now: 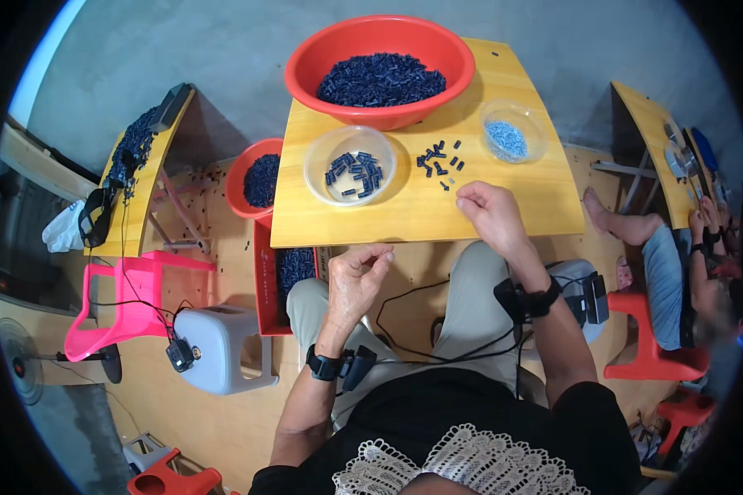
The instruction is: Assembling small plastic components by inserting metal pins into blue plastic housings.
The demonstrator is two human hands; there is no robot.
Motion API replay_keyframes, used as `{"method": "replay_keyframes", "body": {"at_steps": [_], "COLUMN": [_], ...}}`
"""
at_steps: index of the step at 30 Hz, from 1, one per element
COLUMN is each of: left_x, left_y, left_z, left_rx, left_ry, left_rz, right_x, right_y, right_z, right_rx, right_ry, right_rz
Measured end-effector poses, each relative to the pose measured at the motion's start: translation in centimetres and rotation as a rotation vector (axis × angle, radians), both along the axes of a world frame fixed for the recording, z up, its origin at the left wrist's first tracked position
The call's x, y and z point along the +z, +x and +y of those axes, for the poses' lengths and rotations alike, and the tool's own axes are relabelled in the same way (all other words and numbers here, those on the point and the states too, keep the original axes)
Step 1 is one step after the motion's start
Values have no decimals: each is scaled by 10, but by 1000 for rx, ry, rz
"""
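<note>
My left hand (360, 276) hovers just off the table's front edge, thumb and fingertips pinched together; anything between them is too small to make out. Over the front right of the table, my right hand (491, 210) is also closed in a pinch, its contents hidden. Beyond its fingertips lies a loose scatter of small dark blue plastic pieces (429, 162). A clear round tub (315, 173) to their left holds more of these pieces. On the right, a clear shallow bowl (534, 132) contains tiny light blue parts (505, 140).
A big red basin (300, 76) heaped with dark pieces stands at the back of the yellow table (545, 194). Red containers (238, 186) are beside its left side. Cables (437, 360) run across my lap. A pink chair (107, 326) is left; another person (669, 272) sits right.
</note>
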State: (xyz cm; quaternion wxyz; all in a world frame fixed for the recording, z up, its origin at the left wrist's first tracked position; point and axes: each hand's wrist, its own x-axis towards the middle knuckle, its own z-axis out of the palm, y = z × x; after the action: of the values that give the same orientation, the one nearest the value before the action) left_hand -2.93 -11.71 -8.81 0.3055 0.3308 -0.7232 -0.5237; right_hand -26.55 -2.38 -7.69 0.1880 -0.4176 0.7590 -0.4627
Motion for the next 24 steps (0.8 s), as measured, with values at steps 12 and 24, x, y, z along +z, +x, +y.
{"method": "replay_keyframes", "body": {"at_steps": [12,24], "left_x": [-11,-6], "left_y": [25,37], "left_z": [7,3], "left_rx": [5,42], "left_ry": [95,90], "left_rz": [-20,23], "right_x": [4,38], "right_y": [-37,-22], "right_z": [-35,-53], "right_rx": [-160,-133], "right_ry": [113,354], "right_rz": [437,545]}}
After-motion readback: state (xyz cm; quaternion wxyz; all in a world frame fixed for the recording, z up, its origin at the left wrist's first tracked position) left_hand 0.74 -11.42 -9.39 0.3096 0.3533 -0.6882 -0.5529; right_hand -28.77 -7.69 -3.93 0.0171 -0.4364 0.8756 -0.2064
